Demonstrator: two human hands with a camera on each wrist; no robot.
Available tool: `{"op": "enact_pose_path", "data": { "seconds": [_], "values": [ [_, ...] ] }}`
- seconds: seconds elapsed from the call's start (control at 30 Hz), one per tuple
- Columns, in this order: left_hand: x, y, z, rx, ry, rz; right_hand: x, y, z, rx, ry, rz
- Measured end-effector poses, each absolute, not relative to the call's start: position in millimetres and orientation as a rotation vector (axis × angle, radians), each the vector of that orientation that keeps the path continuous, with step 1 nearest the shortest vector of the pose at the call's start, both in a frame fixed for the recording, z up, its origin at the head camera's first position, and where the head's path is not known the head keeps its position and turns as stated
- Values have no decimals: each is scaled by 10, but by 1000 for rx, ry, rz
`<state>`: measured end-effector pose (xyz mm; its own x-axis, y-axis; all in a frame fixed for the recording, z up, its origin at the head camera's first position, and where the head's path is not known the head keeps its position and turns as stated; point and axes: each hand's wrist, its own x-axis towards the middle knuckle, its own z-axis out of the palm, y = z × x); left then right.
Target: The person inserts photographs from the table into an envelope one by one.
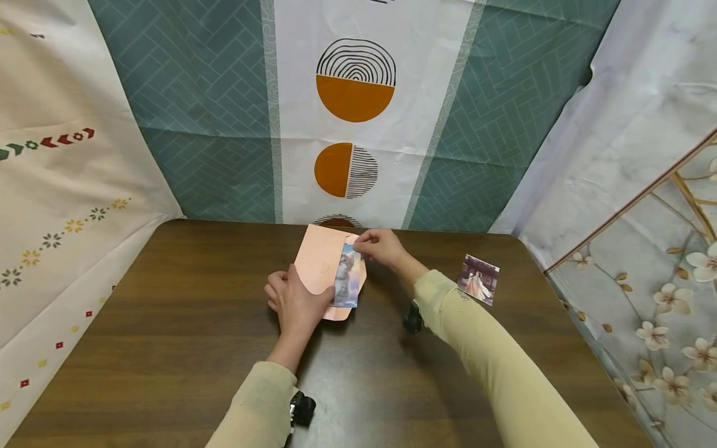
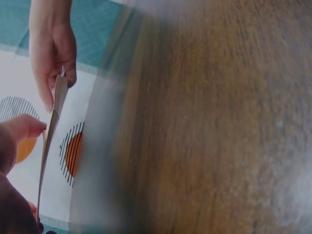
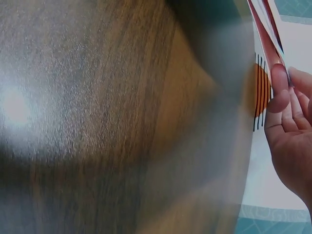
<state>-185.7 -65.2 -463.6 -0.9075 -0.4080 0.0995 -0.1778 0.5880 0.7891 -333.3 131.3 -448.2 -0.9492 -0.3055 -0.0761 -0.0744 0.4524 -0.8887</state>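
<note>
A pink envelope (image 1: 320, 252) is held up off the table, its flap side facing me. My left hand (image 1: 297, 302) grips its lower left part, with the thumb lying near the envelope's opening. A bluish photo card (image 1: 348, 274) sticks partly out of the envelope's right side; how far it reaches inside is hidden. My right hand (image 1: 383, 247) pinches the card's upper right corner. In the left wrist view the envelope (image 2: 51, 124) shows edge-on between the two hands. The right wrist view has my right fingers at the envelope's edge (image 3: 265, 34).
A second photo (image 1: 478, 280), showing figures in pale clothes, lies on the right of the brown wooden table (image 1: 185, 348). Patterned cloths (image 1: 218, 93) hang behind the table and along both sides.
</note>
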Motion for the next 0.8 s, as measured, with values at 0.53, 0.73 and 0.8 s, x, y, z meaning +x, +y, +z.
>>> {"op": "enact_pose_path", "data": {
  "seconds": [0.53, 0.73, 0.8],
  "values": [
    [-1841, -635, -4620, 463, -2547, -1210, -3353, 1473, -4389, -358, 2319, -1440],
    [-1839, -616, -4627, 456, -2539, -1206, -3347, 1420, -4365, -365, 2344, -1418],
    [-1838, -609, -4624, 456, -2539, -1206, -3342, 1394, -4353, -375, 2352, -1422]
  ]
}}
